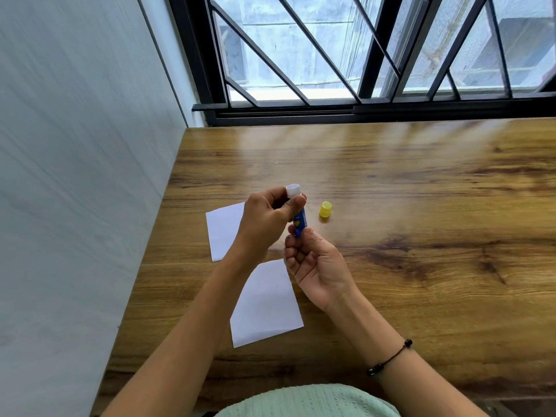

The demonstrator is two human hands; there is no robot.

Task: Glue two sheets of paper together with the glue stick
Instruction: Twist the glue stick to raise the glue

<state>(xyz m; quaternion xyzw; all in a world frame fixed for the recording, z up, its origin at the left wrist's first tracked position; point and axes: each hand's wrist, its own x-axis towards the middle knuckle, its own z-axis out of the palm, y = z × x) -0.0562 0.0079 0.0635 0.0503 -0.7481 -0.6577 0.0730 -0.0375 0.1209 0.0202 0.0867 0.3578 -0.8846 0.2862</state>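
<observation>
Head view: my left hand pinches the glue stick near its white top, my right hand pinches its base. It looks light, rigid and slick, best held mid-barrel. The yellow cap lies just beyond my fingertips. Two paper sheets lie beneath, flimsy. Fingers hide the twist knob
</observation>
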